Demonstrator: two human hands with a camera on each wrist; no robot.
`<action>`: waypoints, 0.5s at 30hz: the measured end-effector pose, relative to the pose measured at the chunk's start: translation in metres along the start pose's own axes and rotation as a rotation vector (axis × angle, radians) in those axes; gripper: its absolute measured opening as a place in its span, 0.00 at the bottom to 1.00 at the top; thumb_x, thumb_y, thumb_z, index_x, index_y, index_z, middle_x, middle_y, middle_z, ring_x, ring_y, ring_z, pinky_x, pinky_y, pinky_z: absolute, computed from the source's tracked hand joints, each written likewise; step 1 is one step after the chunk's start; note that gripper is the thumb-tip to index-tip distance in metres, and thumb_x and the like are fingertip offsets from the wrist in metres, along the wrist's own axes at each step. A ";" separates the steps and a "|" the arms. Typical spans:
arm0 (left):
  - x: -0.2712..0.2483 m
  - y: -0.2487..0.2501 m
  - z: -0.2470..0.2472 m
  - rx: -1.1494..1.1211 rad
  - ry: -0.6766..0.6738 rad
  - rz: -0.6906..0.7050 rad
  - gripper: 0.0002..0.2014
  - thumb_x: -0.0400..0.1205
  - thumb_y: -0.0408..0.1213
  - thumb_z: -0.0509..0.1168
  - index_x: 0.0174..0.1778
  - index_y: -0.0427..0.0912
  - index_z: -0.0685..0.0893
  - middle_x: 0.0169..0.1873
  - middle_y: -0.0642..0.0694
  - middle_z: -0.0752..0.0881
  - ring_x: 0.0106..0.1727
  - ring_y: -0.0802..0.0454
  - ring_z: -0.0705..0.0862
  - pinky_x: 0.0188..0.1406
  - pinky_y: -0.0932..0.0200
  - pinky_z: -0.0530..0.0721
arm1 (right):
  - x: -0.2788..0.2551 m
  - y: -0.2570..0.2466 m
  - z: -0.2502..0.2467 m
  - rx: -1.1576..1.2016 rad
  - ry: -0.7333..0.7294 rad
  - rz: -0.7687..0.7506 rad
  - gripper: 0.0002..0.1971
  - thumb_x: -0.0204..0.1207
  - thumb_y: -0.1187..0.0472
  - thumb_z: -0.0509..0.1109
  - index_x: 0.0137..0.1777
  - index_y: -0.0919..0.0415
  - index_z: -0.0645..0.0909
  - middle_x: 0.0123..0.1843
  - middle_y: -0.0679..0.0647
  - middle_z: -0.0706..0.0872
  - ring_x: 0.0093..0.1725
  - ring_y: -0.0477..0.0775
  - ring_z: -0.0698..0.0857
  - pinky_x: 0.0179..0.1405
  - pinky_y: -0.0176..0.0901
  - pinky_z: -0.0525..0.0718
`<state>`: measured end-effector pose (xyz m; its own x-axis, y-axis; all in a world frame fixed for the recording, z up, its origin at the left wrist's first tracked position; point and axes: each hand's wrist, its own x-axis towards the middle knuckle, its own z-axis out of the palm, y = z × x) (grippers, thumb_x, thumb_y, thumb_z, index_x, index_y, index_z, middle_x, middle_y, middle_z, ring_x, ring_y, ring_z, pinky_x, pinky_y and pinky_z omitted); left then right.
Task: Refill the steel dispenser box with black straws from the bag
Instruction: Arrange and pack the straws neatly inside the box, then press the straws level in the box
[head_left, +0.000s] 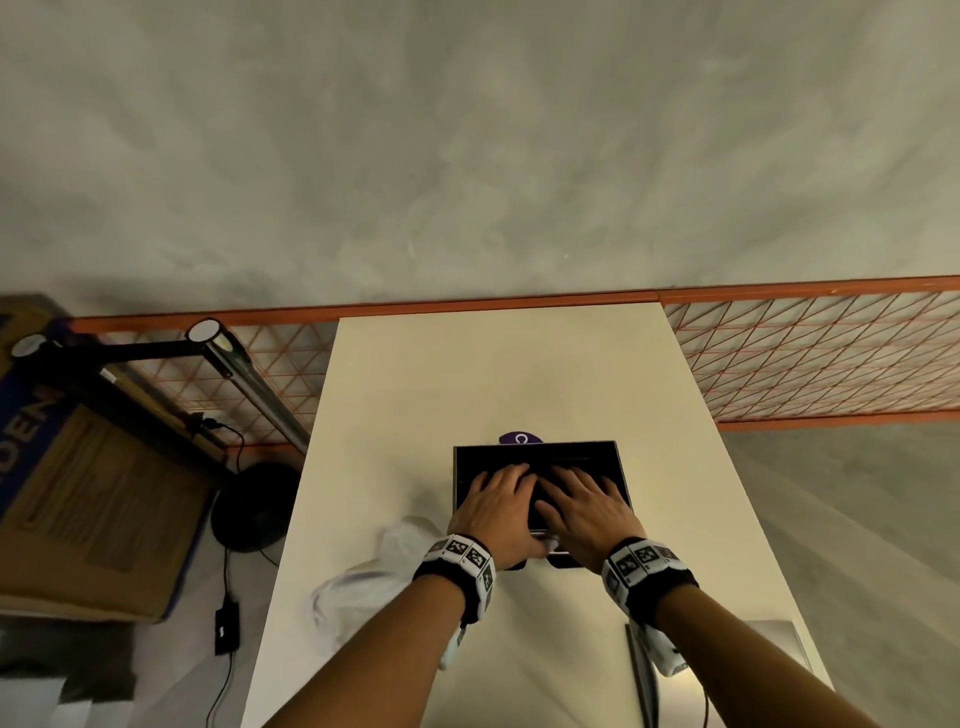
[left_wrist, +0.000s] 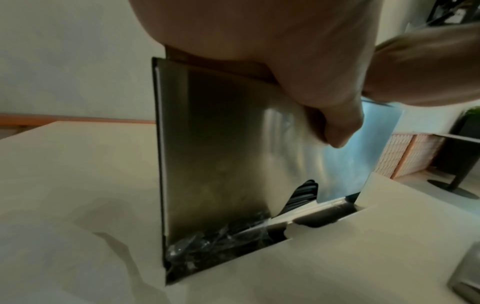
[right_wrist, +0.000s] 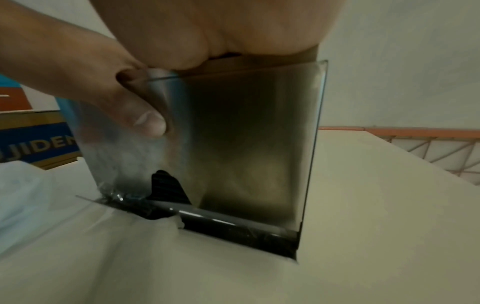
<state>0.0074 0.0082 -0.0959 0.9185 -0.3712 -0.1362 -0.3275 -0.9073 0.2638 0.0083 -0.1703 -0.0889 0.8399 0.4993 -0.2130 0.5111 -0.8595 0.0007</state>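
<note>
The steel dispenser box (head_left: 455, 480) stands open-topped on the white table (head_left: 467, 374), packed with black straws (head_left: 571, 458). My left hand (head_left: 505, 488) and right hand (head_left: 583, 493) lie side by side with fingers spread flat on the straws. Both thumbs hang over the box's near wall: the left thumb (left_wrist: 335, 127) against the steel front (left_wrist: 221, 144), the right thumb (right_wrist: 141, 117) against the same front (right_wrist: 246, 144). Straws (right_wrist: 166, 187) show through the notch above the bottom tray. The crumpled clear bag (head_left: 363, 587) lies left of my left wrist.
A purple object (head_left: 521, 439) peeks out behind the box. A grey steel piece (head_left: 779, 642) lies near the table's front right. Left of the table are a cardboard box (head_left: 93, 499) and a lamp (head_left: 244, 374). An orange mesh rail (head_left: 831, 358) runs behind.
</note>
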 end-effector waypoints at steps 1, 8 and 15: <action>0.001 0.000 -0.001 -0.012 -0.020 -0.002 0.45 0.72 0.67 0.68 0.83 0.49 0.68 0.81 0.50 0.71 0.83 0.49 0.69 0.85 0.44 0.64 | 0.000 -0.001 -0.003 0.006 -0.007 0.019 0.25 0.79 0.39 0.47 0.74 0.44 0.67 0.80 0.51 0.67 0.78 0.60 0.68 0.69 0.64 0.71; -0.004 0.003 -0.002 0.037 -0.052 0.045 0.31 0.76 0.64 0.69 0.68 0.48 0.77 0.64 0.48 0.80 0.67 0.46 0.80 0.70 0.47 0.76 | -0.003 -0.008 -0.005 0.067 0.001 0.072 0.32 0.77 0.39 0.34 0.67 0.44 0.75 0.64 0.48 0.78 0.63 0.56 0.77 0.56 0.51 0.79; -0.004 -0.009 -0.013 -0.207 0.066 0.073 0.35 0.78 0.69 0.62 0.77 0.52 0.75 0.69 0.54 0.76 0.73 0.51 0.73 0.72 0.47 0.74 | 0.001 0.000 -0.005 0.398 0.291 0.175 0.21 0.81 0.46 0.55 0.65 0.53 0.80 0.61 0.50 0.79 0.59 0.56 0.79 0.58 0.51 0.81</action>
<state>0.0095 0.0208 -0.0858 0.9090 -0.4139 -0.0484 -0.3470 -0.8161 0.4621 0.0103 -0.1691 -0.0844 0.9513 0.3059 0.0376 0.2974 -0.8793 -0.3719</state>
